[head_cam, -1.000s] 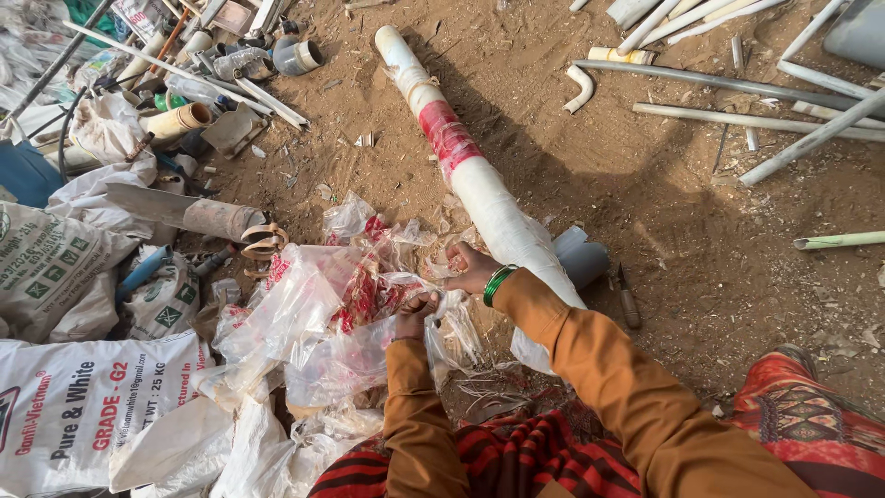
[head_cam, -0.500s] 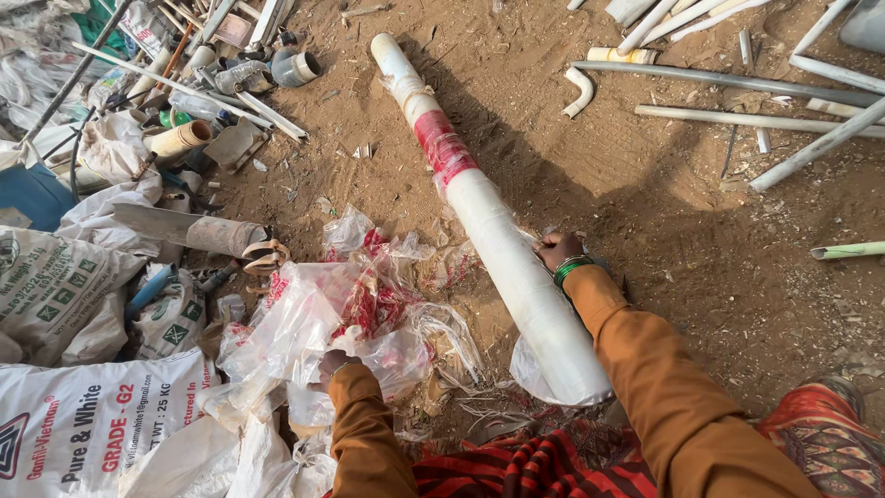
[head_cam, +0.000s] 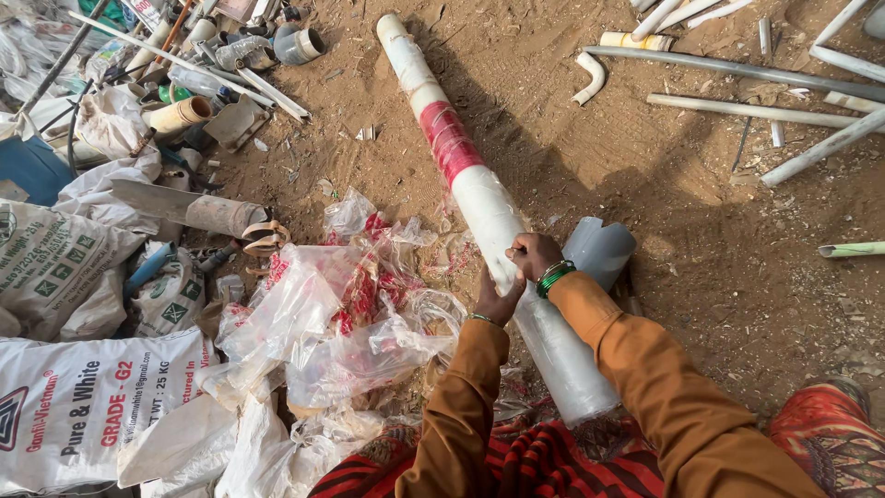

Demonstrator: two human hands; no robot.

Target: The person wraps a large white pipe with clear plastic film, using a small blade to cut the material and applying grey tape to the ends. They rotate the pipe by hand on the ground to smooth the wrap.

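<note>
A long white pipe (head_cam: 479,198) wrapped in clear plastic film, with a red band partway up, lies slanted on the dirt from the top centre down toward my lap. My right hand (head_cam: 533,254), with green bangles at the wrist, grips the film on the pipe's right side. My left hand (head_cam: 494,301) presses against the pipe's left side just below it, fingers curled onto the wrap. A heap of crumpled clear and red plastic film (head_cam: 341,309) lies to the left of the pipe.
White woven sacks (head_cam: 88,406) lie at the lower left. Scrap pipes, fittings and tubes (head_cam: 198,78) are piled at the upper left. Long grey and white pipes (head_cam: 737,106) lie on the dirt at the upper right. A grey pipe piece (head_cam: 604,249) sits beside the pipe.
My left hand has left the plastic heap and come up onto the pipe. My right hand has slid along the pipe, which now lies nearer my lap.
</note>
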